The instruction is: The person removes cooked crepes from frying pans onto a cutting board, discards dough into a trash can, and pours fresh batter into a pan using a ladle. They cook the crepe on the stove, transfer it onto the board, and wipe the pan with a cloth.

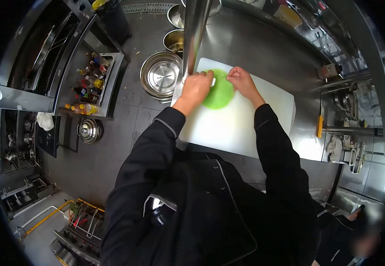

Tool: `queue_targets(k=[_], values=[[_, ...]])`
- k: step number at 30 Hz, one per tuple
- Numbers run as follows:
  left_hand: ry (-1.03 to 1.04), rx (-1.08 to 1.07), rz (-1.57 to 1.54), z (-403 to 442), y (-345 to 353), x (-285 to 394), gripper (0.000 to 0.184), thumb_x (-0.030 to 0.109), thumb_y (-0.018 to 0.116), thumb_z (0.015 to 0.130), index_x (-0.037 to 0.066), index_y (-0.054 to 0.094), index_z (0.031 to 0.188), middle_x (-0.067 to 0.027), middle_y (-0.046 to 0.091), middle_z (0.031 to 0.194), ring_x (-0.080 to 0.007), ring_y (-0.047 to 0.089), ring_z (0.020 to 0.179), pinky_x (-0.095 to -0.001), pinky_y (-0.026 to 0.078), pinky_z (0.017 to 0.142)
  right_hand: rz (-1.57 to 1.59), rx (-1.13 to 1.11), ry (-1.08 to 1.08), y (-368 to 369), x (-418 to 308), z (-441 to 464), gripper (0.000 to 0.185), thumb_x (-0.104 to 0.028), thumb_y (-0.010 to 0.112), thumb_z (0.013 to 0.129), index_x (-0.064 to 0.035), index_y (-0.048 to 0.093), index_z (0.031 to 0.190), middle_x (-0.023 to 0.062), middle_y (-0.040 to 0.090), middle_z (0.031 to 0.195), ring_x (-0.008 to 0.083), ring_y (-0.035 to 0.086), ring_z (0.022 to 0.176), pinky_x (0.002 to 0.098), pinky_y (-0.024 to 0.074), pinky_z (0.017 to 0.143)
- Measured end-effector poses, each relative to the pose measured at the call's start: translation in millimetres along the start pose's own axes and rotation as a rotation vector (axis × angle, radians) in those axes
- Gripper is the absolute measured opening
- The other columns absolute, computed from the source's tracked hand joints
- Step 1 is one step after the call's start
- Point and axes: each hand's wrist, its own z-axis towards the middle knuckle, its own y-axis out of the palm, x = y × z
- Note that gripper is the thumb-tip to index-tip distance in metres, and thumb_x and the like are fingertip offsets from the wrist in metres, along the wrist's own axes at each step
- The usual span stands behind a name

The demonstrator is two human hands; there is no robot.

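Note:
A thin, round green sheet lies on a white cutting board on the steel table. My left hand is closed over the sheet's left edge, near a steel post. A small white bit shows at its fingertips; what it is I cannot make out. With thumb and fingers together, my right hand pinches the sheet's upper right edge.
A steel post rises beside my left hand. Right of the board lies a yellow-handled knife. On the floor at left stand a wide steel pan and a lidded pot. Bottles fill a shelf. Another person is at lower right.

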Motion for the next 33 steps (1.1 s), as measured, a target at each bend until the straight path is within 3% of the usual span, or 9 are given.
queue_targets(k=[2,11,19,23,27,30,33], values=[[0.011,-0.079,0.142,11,14,7,0.014,0.010,0.056,0.079,0.006,0.057,0.092,-0.0134,0.064,0.079,-0.0282,0.065,0.080,-0.0386,0.053,0.064,0.000,0.041,0.010,0,19,12,0.012,-0.009,0.064,0.087,-0.0078,0.052,0.090,-0.0034,0.058,0.076,0.0029,0.051,0.062,0.0192,0.0389,0.049],[0.032,-0.051,0.266,29,22,7,0.010,0.012,0.054,0.080,0.007,0.059,0.088,-0.0102,0.062,0.083,-0.0269,0.065,0.076,-0.0359,0.053,0.059,0.093,0.110,0.113,2,11,5,0.014,-0.010,0.065,0.086,-0.0077,0.053,0.092,-0.0034,0.058,0.079,0.0031,0.053,0.068,0.0199,0.0412,0.049],[0.168,-0.066,0.062,-8,-48,24,0.010,0.009,0.055,0.077,0.005,0.058,0.086,-0.0097,0.059,0.079,-0.0279,0.062,0.077,-0.0373,0.051,0.062,0.094,0.011,0.123,2,-42,-43,0.023,-0.008,0.065,0.085,-0.0034,0.058,0.107,-0.0018,0.062,0.083,0.0044,0.057,0.072,0.0209,0.0464,0.057],[0.240,0.023,-0.128,-26,-63,19,0.010,0.004,0.058,0.071,0.006,0.056,0.081,-0.0094,0.058,0.076,-0.0271,0.060,0.071,-0.0359,0.049,0.061,0.130,-0.044,0.149,3,-54,-62,0.025,-0.010,0.067,0.085,-0.0047,0.061,0.109,-0.0013,0.063,0.082,0.0053,0.056,0.069,0.0208,0.0465,0.059],[0.197,0.016,-0.123,-10,-47,8,0.011,0.008,0.055,0.076,0.004,0.058,0.086,-0.0091,0.057,0.078,-0.0280,0.059,0.076,-0.0388,0.049,0.066,0.128,-0.014,0.106,-4,-46,-41,0.027,-0.008,0.066,0.085,-0.0004,0.060,0.110,-0.0003,0.063,0.079,0.0056,0.056,0.067,0.0208,0.0463,0.058],[0.216,-0.037,0.067,13,-5,4,0.013,0.010,0.056,0.076,0.005,0.059,0.088,-0.0094,0.059,0.082,-0.0269,0.061,0.079,-0.0381,0.050,0.065,0.016,0.060,0.159,-12,7,-9,0.026,-0.010,0.067,0.084,-0.0022,0.062,0.108,0.0014,0.064,0.082,0.0067,0.057,0.067,0.0221,0.0467,0.059],[0.102,-0.151,0.285,26,48,-9,0.018,0.016,0.056,0.078,0.006,0.063,0.093,-0.0082,0.062,0.083,-0.0246,0.064,0.080,-0.0380,0.050,0.062,0.036,0.129,0.149,-15,42,-1,0.026,-0.011,0.067,0.083,-0.0012,0.062,0.107,0.0031,0.065,0.084,0.0088,0.057,0.067,0.0233,0.0473,0.060]])
